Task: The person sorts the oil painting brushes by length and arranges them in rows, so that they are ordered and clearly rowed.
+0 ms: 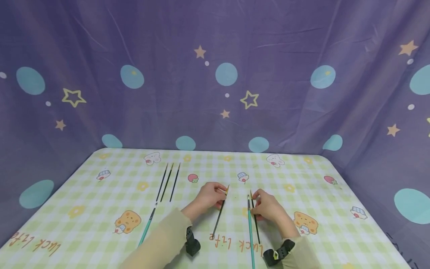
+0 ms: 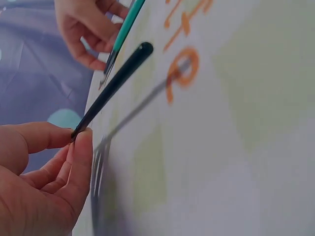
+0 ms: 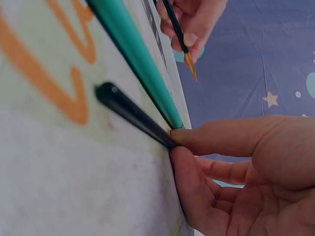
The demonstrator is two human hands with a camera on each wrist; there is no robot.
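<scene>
My left hand (image 1: 209,196) pinches a thin black paintbrush (image 1: 220,216) between thumb and fingertips, near its golden bristle end. In the left wrist view this brush (image 2: 115,86) slants over the tablecloth, its shadow lying apart from it. To the right, my right hand (image 1: 267,206) pinches a second black paintbrush (image 1: 256,226), also close to the bristle end. Just left of that one lies a longer teal paintbrush (image 1: 251,231). The right wrist view has the teal handle (image 3: 140,59) running beside the black handle (image 3: 138,117), right at the thumb.
Three black paintbrushes (image 1: 167,183) lie side by side at the left, bristles pointing away. Below them is another teal paintbrush (image 1: 146,228), partly covered by the left sleeve (image 1: 161,239). A green checked tablecloth (image 1: 322,186) covers the table, and a purple curtain (image 1: 285,112) hangs behind it.
</scene>
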